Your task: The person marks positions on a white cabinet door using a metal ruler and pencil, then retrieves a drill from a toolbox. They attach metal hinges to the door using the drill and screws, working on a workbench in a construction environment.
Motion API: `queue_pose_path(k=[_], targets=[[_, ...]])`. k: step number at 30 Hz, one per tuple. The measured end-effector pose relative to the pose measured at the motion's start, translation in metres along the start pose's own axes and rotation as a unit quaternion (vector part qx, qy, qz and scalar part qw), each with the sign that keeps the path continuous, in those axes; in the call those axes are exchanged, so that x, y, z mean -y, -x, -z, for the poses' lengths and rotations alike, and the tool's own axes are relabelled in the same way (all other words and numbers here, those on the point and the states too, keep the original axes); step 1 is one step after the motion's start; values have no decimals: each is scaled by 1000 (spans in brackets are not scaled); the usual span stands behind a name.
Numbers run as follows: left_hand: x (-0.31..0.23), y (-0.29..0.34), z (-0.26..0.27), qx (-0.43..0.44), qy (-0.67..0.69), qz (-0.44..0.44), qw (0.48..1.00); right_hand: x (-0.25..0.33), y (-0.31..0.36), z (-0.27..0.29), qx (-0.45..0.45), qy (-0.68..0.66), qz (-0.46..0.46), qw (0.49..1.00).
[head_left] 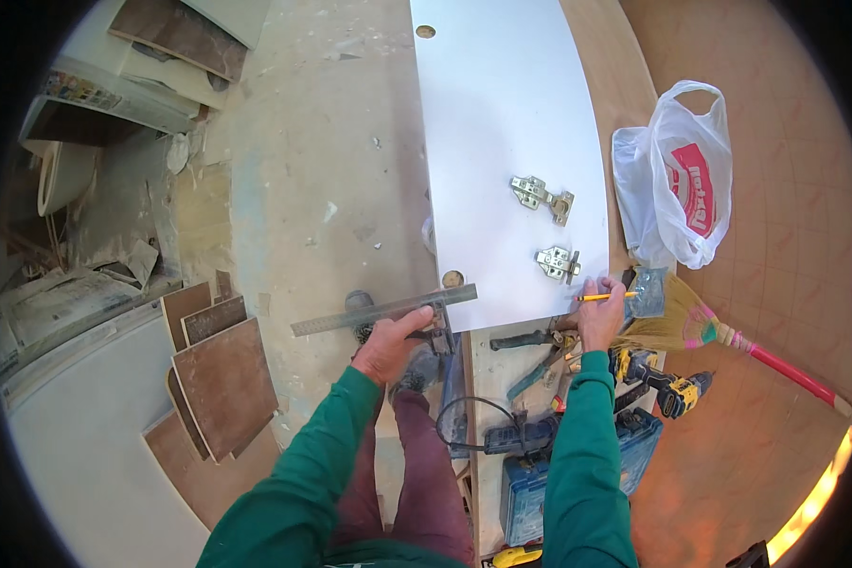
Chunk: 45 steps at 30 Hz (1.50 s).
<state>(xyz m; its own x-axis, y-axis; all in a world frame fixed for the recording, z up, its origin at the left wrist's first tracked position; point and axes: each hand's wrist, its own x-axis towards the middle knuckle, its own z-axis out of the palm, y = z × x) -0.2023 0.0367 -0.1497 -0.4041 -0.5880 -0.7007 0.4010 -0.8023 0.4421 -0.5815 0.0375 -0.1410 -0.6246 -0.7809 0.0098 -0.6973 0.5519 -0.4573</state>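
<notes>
From the head camera, the person's left hand (391, 343) is closed around the stock of a metal square (385, 310), whose long steel blade runs leftward out past the near left corner of a white panel (511, 142). The right hand (600, 317) pinches a yellow pencil (604, 297) between its fingers, with the pencil lying across the near right edge of the same panel. The panel rests on a wooden table (634, 76) and stretches away from the person. Two metal hinges (543, 197) (559, 263) lie on the panel just beyond the right hand. A white plastic bag (677, 180) sits to the right on the table, near a straw broom (701, 327). Pliers (530, 338), a yellow cordless drill (658, 379) and a blue tool case (577, 464) lie beneath the right forearm. Brown tiles (222, 379) are stacked on the floor at the left.
</notes>
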Motion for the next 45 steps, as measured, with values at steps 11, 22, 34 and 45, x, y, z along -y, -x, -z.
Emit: queue_pose_path(k=[11, 22, 34, 45], targets=[[-24, -14, 14, -27, -7, -7, 1000, 107, 89, -9, 133, -118, 216, 960], [-28, 88, -25, 24, -185, 5, 982, 153, 179, 32, 267, -436, -102, 853], [-15, 125, -36, -15, -199, 12, 980, 147, 185, 60, 309, -428, -29, 849], [18, 79, 18, 28, -151, -23, 988, 141, 166, 8, 259, -276, 112, 919]])
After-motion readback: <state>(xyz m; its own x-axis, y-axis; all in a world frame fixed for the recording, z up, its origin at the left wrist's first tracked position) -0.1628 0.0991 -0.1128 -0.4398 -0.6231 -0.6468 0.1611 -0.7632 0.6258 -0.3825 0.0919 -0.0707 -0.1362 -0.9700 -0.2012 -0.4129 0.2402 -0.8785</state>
